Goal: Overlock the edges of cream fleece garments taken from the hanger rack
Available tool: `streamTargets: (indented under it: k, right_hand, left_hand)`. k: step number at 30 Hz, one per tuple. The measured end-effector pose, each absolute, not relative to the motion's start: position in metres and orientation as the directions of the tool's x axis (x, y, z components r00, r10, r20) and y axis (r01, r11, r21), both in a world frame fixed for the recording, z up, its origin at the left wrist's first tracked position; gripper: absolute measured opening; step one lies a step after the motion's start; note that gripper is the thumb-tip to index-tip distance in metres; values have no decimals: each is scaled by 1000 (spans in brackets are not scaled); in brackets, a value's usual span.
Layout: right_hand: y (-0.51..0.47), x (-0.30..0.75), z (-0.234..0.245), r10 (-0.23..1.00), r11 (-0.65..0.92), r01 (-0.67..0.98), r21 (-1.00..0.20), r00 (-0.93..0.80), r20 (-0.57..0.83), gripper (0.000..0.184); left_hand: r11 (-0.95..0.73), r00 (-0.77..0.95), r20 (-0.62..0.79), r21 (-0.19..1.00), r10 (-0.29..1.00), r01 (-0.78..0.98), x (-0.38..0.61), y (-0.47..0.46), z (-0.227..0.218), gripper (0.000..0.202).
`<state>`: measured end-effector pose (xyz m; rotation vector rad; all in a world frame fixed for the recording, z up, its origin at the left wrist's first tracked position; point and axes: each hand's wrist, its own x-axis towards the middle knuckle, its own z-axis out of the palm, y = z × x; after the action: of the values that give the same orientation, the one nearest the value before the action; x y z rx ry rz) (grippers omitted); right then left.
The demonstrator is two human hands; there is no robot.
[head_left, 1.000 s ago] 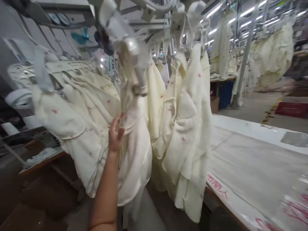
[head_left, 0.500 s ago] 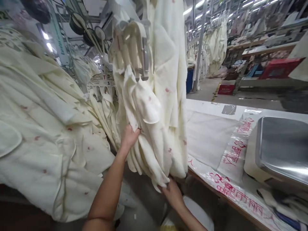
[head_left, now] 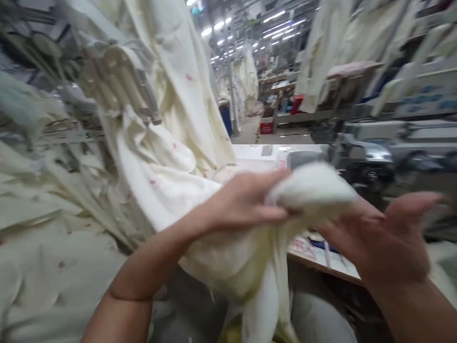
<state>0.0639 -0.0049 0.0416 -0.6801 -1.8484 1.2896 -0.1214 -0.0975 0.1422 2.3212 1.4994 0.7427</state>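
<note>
The cream cloth point(head_left: 167, 193), with small red marks on it, hangs on the person's left, by a grey clamp point(head_left: 147, 97). From there it slopes down to the hands, in front of the person and near the white table point(head_left: 246, 152). The left hand point(head_left: 250, 197) is curled, with a bit of the cloth pinched in it. The right hand point(head_left: 385, 233) is spread wide, palm up, with its thumb sticking out. Its fingertips go behind the cloth's end, and the blur makes it hard to tell if they touch.

To do this well, the left hand should hold snugly but not tug, since the top of the cloth looks caught up at the clamp. The right hand should slide flat under the end and help smooth out the bunched part. Going slowly would likely stop new creases.

The cloth's long way runs from the top left down to the right. The end by the hands points right and lies nearly level. A loose part droops straight down between the arms.
</note>
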Motion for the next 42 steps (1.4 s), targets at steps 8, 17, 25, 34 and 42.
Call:
streamTargets:
  k: [8, 17, 25, 34, 42]
  right_hand:
    - [-12, 117, -8, 547, 355, 238, -904, -837, -5, 23]
    - [42, 174, 35, 738, 475, 411, -778, -668, 98, 30]
    - [68, 137, 26, 777, 629, 555, -545, -475, 413, 18]
    - [80, 142, 39, 909, 404, 617, -675, -354, 219, 20]
    - [87, 137, 17, 903, 397, 687, -609, -175, 392, 21]
  left_hand:
    - [-221, 36, 577, 254, 816, 941, -139, -48, 163, 34]
    - [87, -170, 474, 192, 864, 978, -155, 18, 121, 30]
    - [-477, 417, 257, 251, 872, 842, -39, 41, 70, 24]
    - [-342, 280, 232, 303, 932, 889, -28, 61, 47, 6]
    - [-272, 211, 231, 279, 950, 921, -21, 78, 40, 12]
